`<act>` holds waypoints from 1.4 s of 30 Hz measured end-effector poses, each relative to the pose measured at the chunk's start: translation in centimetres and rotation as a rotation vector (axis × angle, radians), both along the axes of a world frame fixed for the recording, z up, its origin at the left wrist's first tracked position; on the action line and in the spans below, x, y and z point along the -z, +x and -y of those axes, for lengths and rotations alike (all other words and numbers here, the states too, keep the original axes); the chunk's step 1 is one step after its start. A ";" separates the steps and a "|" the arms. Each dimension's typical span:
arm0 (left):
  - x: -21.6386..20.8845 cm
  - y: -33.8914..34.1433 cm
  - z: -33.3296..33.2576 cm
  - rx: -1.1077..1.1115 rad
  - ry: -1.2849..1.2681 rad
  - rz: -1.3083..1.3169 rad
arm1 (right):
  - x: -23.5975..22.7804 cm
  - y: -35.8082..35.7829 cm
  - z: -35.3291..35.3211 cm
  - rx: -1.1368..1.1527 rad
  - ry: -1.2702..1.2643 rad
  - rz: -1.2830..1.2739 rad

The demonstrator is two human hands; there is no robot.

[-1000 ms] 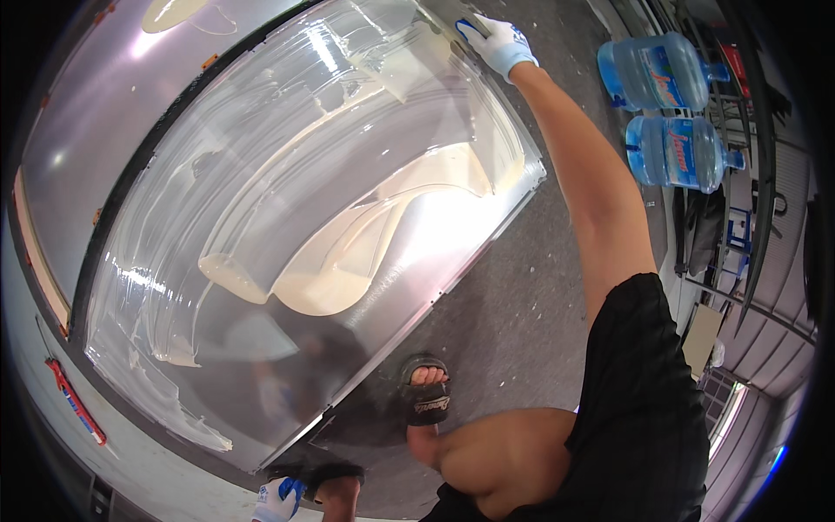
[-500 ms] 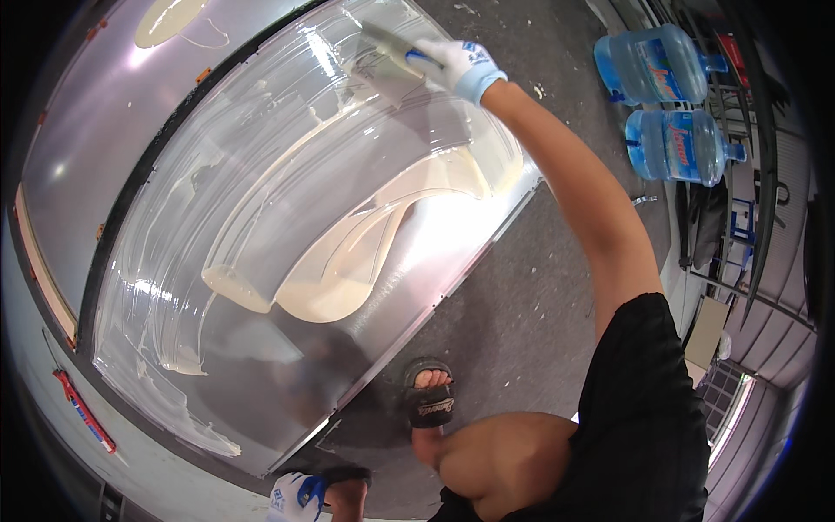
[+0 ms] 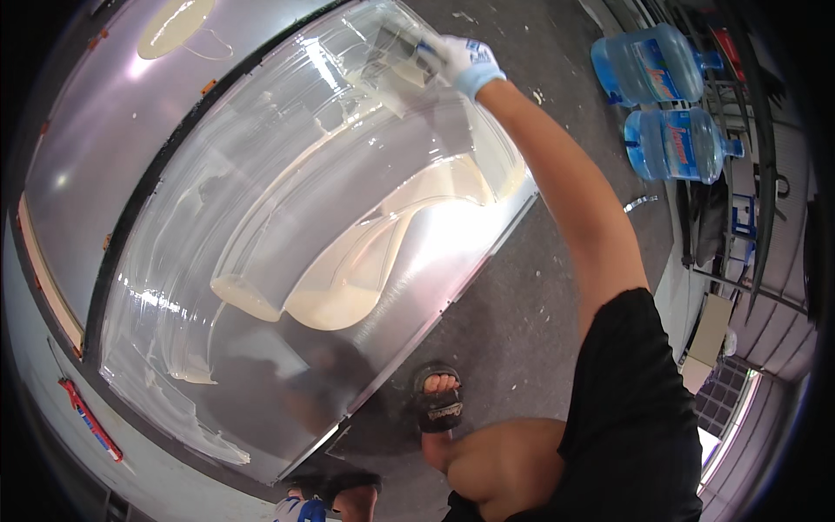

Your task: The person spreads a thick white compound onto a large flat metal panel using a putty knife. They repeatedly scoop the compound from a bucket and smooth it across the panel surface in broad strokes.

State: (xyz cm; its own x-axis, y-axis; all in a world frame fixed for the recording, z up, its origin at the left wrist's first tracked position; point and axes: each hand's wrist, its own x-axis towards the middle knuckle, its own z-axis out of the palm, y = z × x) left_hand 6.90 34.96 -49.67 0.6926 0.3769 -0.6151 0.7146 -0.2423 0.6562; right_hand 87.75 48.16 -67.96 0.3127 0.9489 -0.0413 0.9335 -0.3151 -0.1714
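Observation:
My right hand (image 3: 465,65), in a white glove with a pale blue cuff, grips a wide-bladed spreader (image 3: 393,54) by its handle. The blade, blurred by motion, rests at the far right corner of a shiny grey panel (image 3: 248,357). Streaks of cream-coloured paste (image 3: 339,304) sweep across this panel in curved bands, with thicker pools toward its near side. At the bottom edge, beside my foot, a small part of my gloved left hand (image 3: 300,510) shows; its fingers are mostly cut off.
A second panel (image 3: 96,148) with a cream puddle (image 3: 177,28) lies beyond a dark edge strip. Two blue water jugs (image 3: 648,65) lie at the right near metal racking. A slender red-and-blue object (image 3: 91,422) rests at the left. My sandalled foot (image 3: 437,396) is beside the panel.
The spreader and my right hand have shifted slightly, and the blade's angle has changed. My left hand has dropped further out of the picture. The whole view has moved a little.

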 end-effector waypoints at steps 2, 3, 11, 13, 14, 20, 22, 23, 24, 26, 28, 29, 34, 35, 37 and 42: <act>-0.3 -1.3 -0.1 -0.021 -0.003 -0.061 | 0.4 1.6 -1.6 0.174 -0.115 0.171; -0.6 -1.9 -0.3 -0.031 -0.002 -0.084 | 1.0 2.0 -1.6 0.107 -0.120 0.198; -2.5 -3.2 -3.6 -0.034 0.030 -0.087 | 0.5 -0.8 13.4 -0.074 -0.214 0.072; -2.2 -1.9 -5.1 0.010 0.089 -0.024 | -0.6 -1.8 15.8 -0.087 -0.255 0.066; -1.9 -1.1 -5.8 0.028 0.118 0.012 | -1.1 -1.9 16.2 -0.099 -0.266 0.067; -1.7 3.7 -8.5 -0.153 -0.100 -0.082 | -0.9 0.3 13.9 0.126 -0.070 0.123; -2.1 4.3 -9.0 -0.131 -0.080 -0.122 | -0.5 1.2 13.4 0.177 -0.120 0.151; -2.2 4.4 -9.1 -0.109 -0.072 -0.131 | -0.3 1.5 13.1 0.203 -0.144 0.165; -2.3 4.4 -9.1 -0.108 -0.057 -0.124 | -0.1 1.6 12.9 0.211 -0.161 0.176; -2.3 4.2 -9.0 -0.111 -0.029 -0.107 | 0.0 1.5 12.4 0.202 -0.167 0.157; -2.1 4.0 -8.6 -0.137 -0.044 -0.096 | 0.0 0.8 12.2 0.195 -0.182 0.139; -1.9 3.9 -8.4 -0.149 -0.051 -0.088 | -0.1 0.4 12.2 0.146 -0.138 0.112; -1.9 3.8 -7.9 -0.067 0.001 -0.055 | -1.2 -1.0 13.1 -0.025 -0.242 -0.048; -2.0 3.8 -7.9 -0.073 -0.014 -0.075 | -1.3 -1.0 13.1 -0.026 -0.215 -0.052; -2.1 4.1 -7.9 -0.142 -0.046 -0.111 | -1.3 -0.7 12.7 0.119 -0.055 -0.072; -2.5 4.7 -9.1 -0.051 -0.035 -0.137 | -0.5 -1.4 13.2 0.118 -0.126 0.017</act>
